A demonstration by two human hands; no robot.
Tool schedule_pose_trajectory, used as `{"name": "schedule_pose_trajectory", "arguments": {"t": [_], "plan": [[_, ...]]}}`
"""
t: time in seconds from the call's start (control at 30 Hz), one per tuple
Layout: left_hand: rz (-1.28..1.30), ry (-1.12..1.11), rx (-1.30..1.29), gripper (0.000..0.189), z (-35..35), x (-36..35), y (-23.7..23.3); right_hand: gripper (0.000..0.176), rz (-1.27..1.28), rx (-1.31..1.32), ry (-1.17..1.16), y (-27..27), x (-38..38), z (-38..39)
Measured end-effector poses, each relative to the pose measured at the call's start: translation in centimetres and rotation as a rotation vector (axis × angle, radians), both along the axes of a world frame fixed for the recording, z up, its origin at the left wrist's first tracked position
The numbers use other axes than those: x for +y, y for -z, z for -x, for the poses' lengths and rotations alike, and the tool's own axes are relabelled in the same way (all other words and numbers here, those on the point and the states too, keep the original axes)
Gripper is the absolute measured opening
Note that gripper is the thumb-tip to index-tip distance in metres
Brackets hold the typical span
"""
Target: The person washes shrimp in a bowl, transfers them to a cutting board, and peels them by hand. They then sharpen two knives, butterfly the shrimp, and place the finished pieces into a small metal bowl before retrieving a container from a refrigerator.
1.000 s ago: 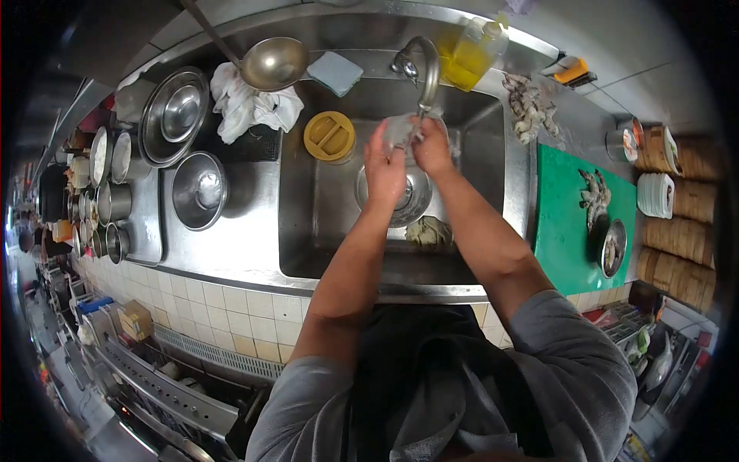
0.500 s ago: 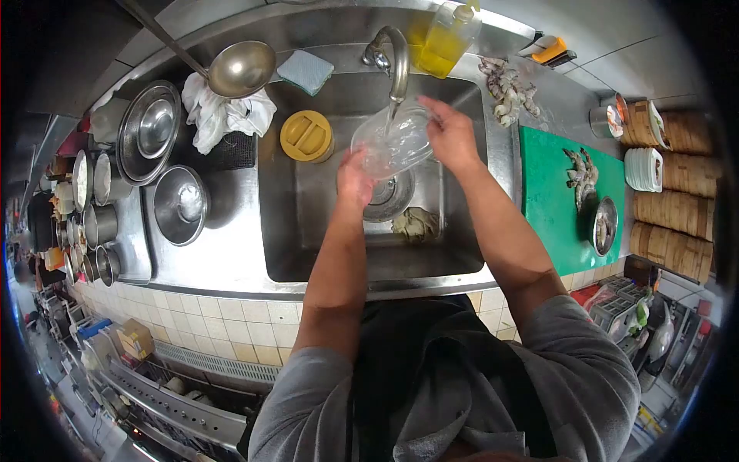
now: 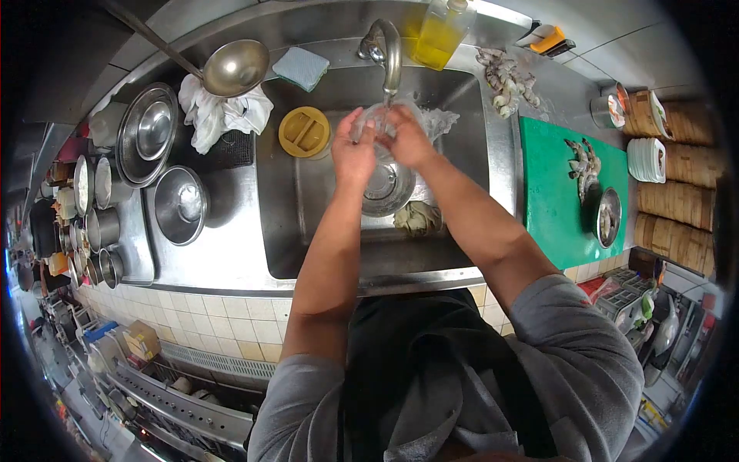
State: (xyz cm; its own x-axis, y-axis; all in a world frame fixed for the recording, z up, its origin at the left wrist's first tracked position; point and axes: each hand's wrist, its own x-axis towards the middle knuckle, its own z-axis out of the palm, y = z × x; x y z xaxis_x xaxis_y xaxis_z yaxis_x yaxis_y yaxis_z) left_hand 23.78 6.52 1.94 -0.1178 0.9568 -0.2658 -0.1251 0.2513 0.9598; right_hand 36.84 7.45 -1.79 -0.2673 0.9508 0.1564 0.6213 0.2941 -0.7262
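Note:
Under the faucet (image 3: 391,58), both my hands are at a clear plastic container (image 3: 375,117), blurred by motion and partly hidden by my fingers. My left hand (image 3: 355,158) grips its left side with the thumb up. On the right, my right hand (image 3: 408,140) has its fingers curled on the container. Below them a round clear vessel (image 3: 389,202) rests on the sink floor, beside a crumpled, pale wet cloth (image 3: 417,219). Clear, crinkled stuff (image 3: 439,122), water or plastic, shows right of my right hand.
A yellow-lidded tub (image 3: 304,132) stands in the sink (image 3: 308,258). Right of it, shrimp (image 3: 585,165) and a metal bowl (image 3: 608,218) lie on a green cutting board (image 3: 550,196). Left are a metal bowl (image 3: 182,205), a ladle (image 3: 235,69) and white cloths (image 3: 219,115).
The clear container has turned and come in between my hands. My right hand has moved left and down, closer to my left hand. Clear crinkled stuff now shows to the right.

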Motion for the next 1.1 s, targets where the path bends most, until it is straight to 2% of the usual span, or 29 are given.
{"name": "schedule_pose_trajectory", "arguments": {"t": [0.07, 0.1, 0.13, 0.2, 0.23, 0.27, 0.33, 0.37, 0.4, 0.43, 0.47, 0.53, 0.6, 0.67, 0.7, 0.77, 0.8, 0.87, 0.9, 0.93, 1.0, 1.03, 1.1], "plan": [[-0.065, 0.025, 0.059, 0.034, -0.3, -0.1, 0.5, 0.034, 0.212, -0.037, 0.501, 0.1, 0.4, -0.1], [-0.117, -0.007, 0.112, 0.033, -0.9, -0.2, 0.6, 0.028, 0.275, -0.049, 0.641, 0.4, 0.1, 1.1], [-0.168, -0.035, 0.166, 0.032, -1.2, -0.2, 1.3, 0.028, 0.274, -0.049, 0.643, -0.7, 0.0, 2.0], [-0.134, -0.035, 0.108, 0.032, -0.8, -0.1, 3.2, 0.022, 0.507, 0.057, 0.378, -3.2, -0.6, 2.8], [-0.109, -0.044, 0.048, 0.033, -0.4, 0.3, 3.6, 0.021, 0.447, 0.108, 0.225, -3.3, -1.1, 2.5], [-0.106, -0.039, 0.045, 0.033, 0.0, 0.3, 3.0, 0.021, 0.448, 0.106, 0.232, -3.1, -1.4, 1.4], [0.084, -0.051, -0.215, 0.035, 1.3, 0.2, 1.6, 0.029, -0.315, -0.412, 0.181, -3.1, -1.6, -1.7], [0.07, -0.069, -0.309, 0.035, 2.0, 0.3, 1.7, 0.029, -0.316, -0.415, 0.183, -2.7, -1.3, -2.9], [0.071, -0.065, -0.312, 0.035, 2.6, 0.3, 1.8, 0.037, -0.34, -0.44, 0.419, -2.3, -0.9, -4.0], [0.116, -0.043, -0.548, 0.036, 3.1, -0.2, 2.6, 0.045, -0.359, -0.463, 0.652, -2.1, -1.1, -5.0], [0.156, -0.02, -0.784, 0.036, 3.2, -0.4, 3.1, 0.045, -0.36, -0.467, 0.654, -3.6, -1.2, -5.7], [0.183, 0.017, -0.837, 0.037, 2.2, -0.8, 3.9, 0.061, 0.822, 0.734, 0.418, -7.8, -0.8, -7.3], [0.219, 0.056, -0.891, 0.039, 0.9, -1.1, 4.1, 0.064, 0.741, 0.656, 0.432, -10.9, -1.8, -7.0], [0.362, 0.197, -0.417, 0.047, -0.6, -0.5, 4.4, 0.07, 0.414, 0.473, 0.297, -12.7, -3.1, -6.9], [0.362, 0.213, -0.422, 0.047, -1.3, 0.1, 4.6, 0.07, 0.408, 0.469, 0.312, -14.0, -4.2, -6.8], [0.447, 0.405, -0.029, 0.04, -2.3, 1.6, 5.4, 0.076, 0.019, -0.165, 0.258, -16.9, -6.8, -6.3], [0.442, 0.428, -0.032, 0.04, -2.5, 2.1, 5.3, 0.076, 0.016, -0.173, 0.28, -17.7, -8.0, -6.6], [0.101, 0.645, 0.156, 0.038, -2.5, 3.3, 3.9, 0.076, -0.2, -0.184, 0.286, -18.9, -10.1, -7.3], [-0.083, 0.573, 0.275, 0.044, -2.6, 5.0, 7.4, 0.074, -0.197, -0.217, 0.288, -18.3, -11.3, -7.9], [-0.089, 0.588, 0.27, 0.044, -3.0, 5.5, 6.2, 0.074, -0.198, -0.224, 0.304, -17.9, -12.5, -8.5], [0.125, 0.277, -0.19, 0.056, -4.2, 6.8, 1.9, 0.074, -0.144, -0.303, 0.285, -17.7, -14.4, -9.4], [0.124, 0.287, -0.195, 0.056, -4.9, 7.4, 1.7, 0.072, -0.178, -0.254, 0.297, -17.9, -15.2, -9.6], [0.234, 0.162, -0.378, 0.059, -6.1, 9.2, 1.1, 0.072, -0.171, -0.238, 0.354, -17.9, -16.9, -10.1]]}}
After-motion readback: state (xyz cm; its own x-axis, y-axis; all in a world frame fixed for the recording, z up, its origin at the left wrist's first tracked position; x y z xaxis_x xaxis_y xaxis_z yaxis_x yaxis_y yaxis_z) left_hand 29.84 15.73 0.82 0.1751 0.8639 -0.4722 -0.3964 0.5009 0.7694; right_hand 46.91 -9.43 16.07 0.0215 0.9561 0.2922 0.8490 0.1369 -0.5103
